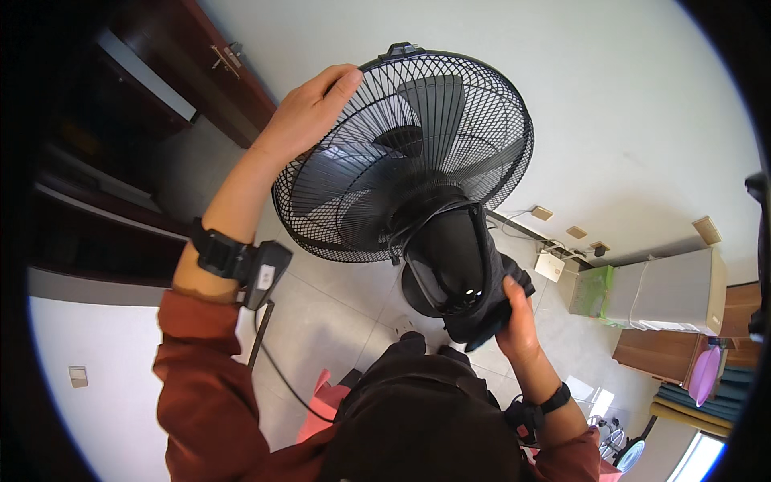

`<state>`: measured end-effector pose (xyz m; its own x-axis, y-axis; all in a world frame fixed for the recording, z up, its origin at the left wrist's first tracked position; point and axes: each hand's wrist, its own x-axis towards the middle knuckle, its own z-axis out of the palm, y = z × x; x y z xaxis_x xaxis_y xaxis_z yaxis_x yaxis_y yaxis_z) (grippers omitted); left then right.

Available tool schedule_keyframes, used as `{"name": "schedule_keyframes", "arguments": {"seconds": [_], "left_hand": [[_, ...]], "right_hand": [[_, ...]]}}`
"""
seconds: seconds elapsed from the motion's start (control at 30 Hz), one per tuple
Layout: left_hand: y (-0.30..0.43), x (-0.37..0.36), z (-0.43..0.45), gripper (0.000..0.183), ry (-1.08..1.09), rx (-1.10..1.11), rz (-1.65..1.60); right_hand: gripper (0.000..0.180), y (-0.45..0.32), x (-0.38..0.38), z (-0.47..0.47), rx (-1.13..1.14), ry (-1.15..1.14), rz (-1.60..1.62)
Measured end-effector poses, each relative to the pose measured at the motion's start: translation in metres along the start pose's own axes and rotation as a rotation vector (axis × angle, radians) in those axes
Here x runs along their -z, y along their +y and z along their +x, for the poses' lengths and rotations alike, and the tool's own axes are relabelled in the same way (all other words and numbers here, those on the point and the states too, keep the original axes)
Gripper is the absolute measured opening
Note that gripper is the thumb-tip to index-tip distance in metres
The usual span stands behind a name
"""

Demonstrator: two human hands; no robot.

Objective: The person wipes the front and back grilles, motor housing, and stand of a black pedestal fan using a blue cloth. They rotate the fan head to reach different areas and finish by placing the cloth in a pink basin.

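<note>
A black electric fan (446,120) with a round wire grille stands before me, its rear motor housing (452,259) turned towards me. My left hand (316,108) rests on the upper left rim of the grille, thumb lying on the wires and the other fingers hidden behind the edge. Dark cloth (497,301) lies against the right side and lower part of the glossy housing. My right hand (521,322) grips this cloth, thumb on top, at the housing's lower right. A thin black cable loops around the neck between housing and grille.
A brown door (205,60) with a handle is at the upper left. Wall sockets (576,232) with cables run low along the right wall. Beside them stand a white box (549,266), a green container (591,292) and a pale cabinet (662,292). A purple basin (705,375) is further right.
</note>
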<state>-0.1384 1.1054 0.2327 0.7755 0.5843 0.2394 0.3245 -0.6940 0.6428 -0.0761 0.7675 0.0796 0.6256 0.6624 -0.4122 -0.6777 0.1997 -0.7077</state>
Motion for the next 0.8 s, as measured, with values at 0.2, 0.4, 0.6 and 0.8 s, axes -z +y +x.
{"name": "schedule_keyframes", "arguments": {"seconds": [0.2,0.4,0.6,0.8], "left_hand": [[0.013,-0.015,-0.017,0.068,0.052,-0.203,0.137],[0.011,-0.018,-0.004,0.06,0.037,-0.393,0.032],[0.011,-0.044,0.04,0.064,-0.112,-0.533,-0.105],[0.031,-0.068,0.074,0.072,-0.181,-0.611,-0.068]], "right_hand": [[0.054,-0.015,0.017,0.036,-0.333,-0.088,0.153],[0.054,-0.002,0.008,0.03,-0.355,0.089,0.171],[0.055,0.013,-0.013,0.009,-0.236,0.146,0.296],[0.056,0.022,-0.021,0.009,-0.161,0.293,0.41]]}}
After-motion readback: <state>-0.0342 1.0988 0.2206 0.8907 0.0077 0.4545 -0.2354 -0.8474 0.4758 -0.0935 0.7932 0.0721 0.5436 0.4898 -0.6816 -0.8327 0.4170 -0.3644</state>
